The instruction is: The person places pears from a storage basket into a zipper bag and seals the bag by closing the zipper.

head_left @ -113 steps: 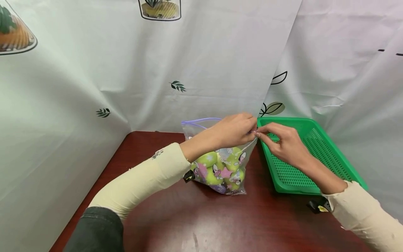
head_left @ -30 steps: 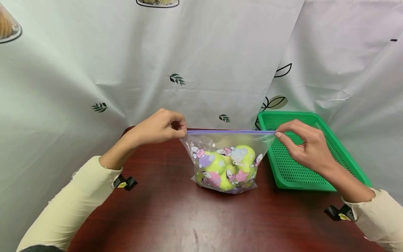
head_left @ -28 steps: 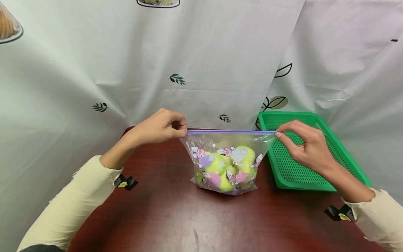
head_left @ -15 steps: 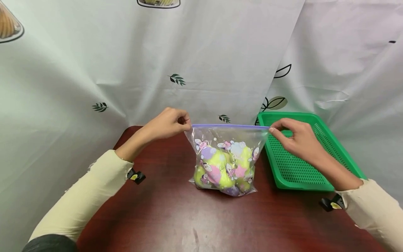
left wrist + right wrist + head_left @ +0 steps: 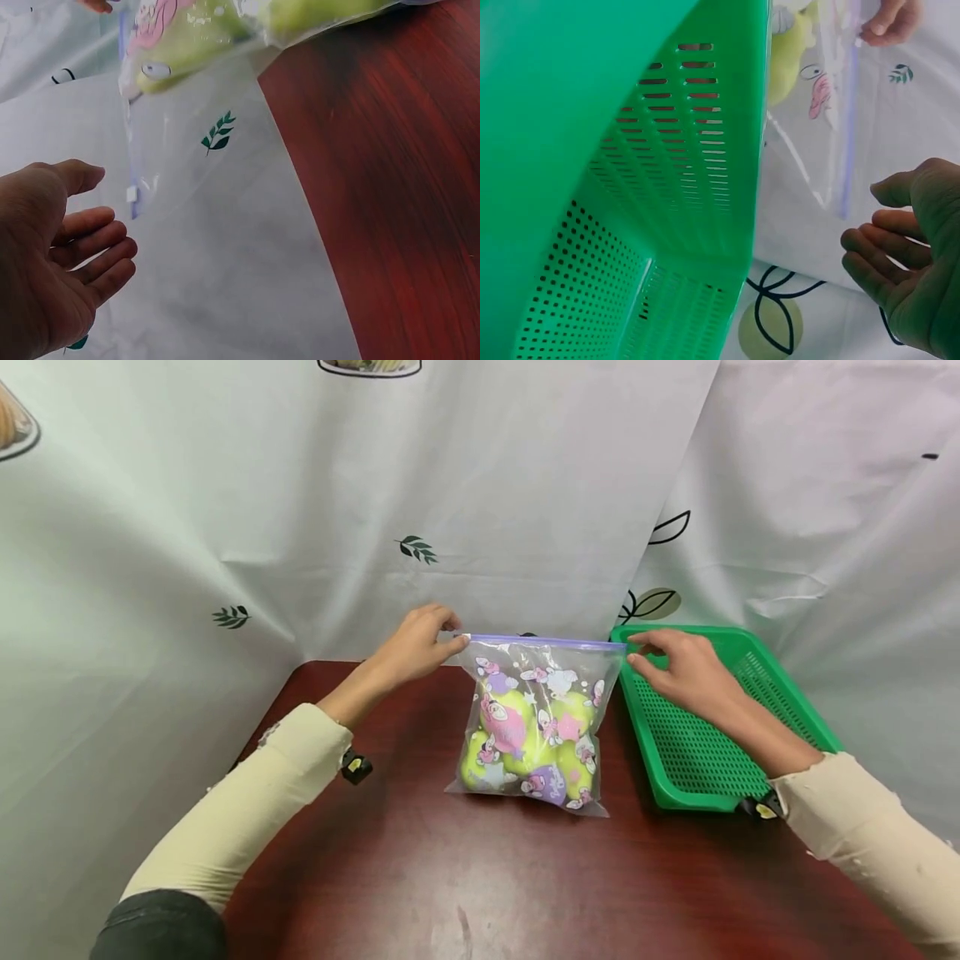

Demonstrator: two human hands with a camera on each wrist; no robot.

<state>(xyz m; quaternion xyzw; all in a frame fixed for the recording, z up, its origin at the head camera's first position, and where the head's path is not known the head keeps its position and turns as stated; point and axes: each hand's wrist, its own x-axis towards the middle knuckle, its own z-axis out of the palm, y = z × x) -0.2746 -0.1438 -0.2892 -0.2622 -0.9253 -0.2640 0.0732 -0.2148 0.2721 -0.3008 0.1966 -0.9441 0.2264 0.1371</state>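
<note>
A clear zip bag point(image 5: 536, 727) with a purple zip strip and cartoon prints stands upright on the table, holding several round yellow-green fruits point(image 5: 495, 764). Its zip runs straight across the top, and the white slider point(image 5: 133, 194) sits at the left end. My left hand point(image 5: 420, 643) is beside that end with fingers loosely bent; the left wrist view shows a gap between them and the slider. At the other top corner, my right hand point(image 5: 686, 672) has thumb and fingers parted. A gap also separates it from the bag's edge in the right wrist view.
A green perforated plastic basket point(image 5: 663, 789) sits right of the bag, under my right forearm. The dark red wooden table point(image 5: 420, 877) ends at a white printed sheet point(image 5: 525, 510) hanging behind and along the sides.
Earlier, my left hand pulled across to the right corner, then both hands stretched the zip edge between them. Now both have let go and the bag stands taller, its top narrower.
</note>
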